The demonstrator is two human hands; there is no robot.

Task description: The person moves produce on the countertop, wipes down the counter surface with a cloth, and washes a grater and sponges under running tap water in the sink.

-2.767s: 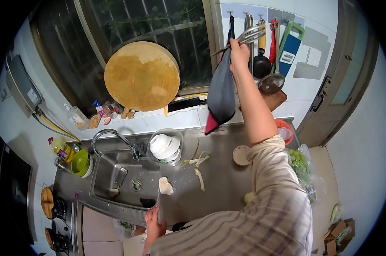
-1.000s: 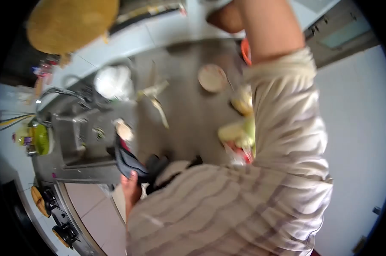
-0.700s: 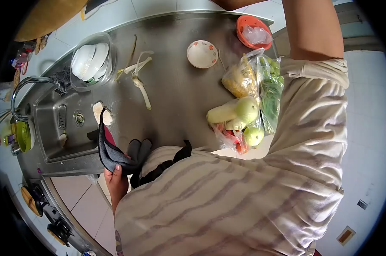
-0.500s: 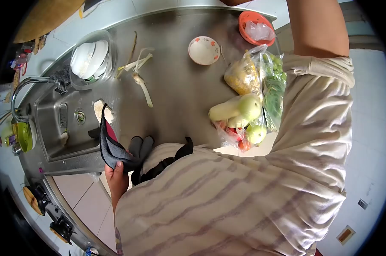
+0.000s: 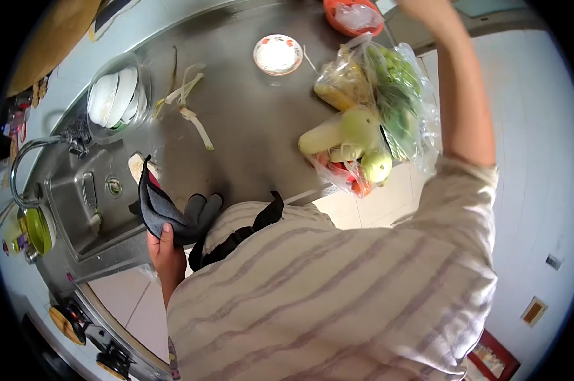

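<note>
My left hand pinches the lower edge of a grey fabric piece with black trim and a bit of pink inside. It hangs in front of my waist, beside a black strap with a buckle. My right arm reaches up past the right end of the counter. Only part of my right hand shows at the top edge, near the orange basket with a clear plastic bag in it; its fingers are cut off from view.
A steel sink is at left under a curved faucet. White bowls fill a clear tub. Scallions and a patterned bowl lie on the counter. Bagged vegetables sit at its right end.
My right hand and forearm have come partly into view at the top right. The view has shifted, so the counter's things sit further left and higher. My left hand keeps its hold on the grey fabric.
</note>
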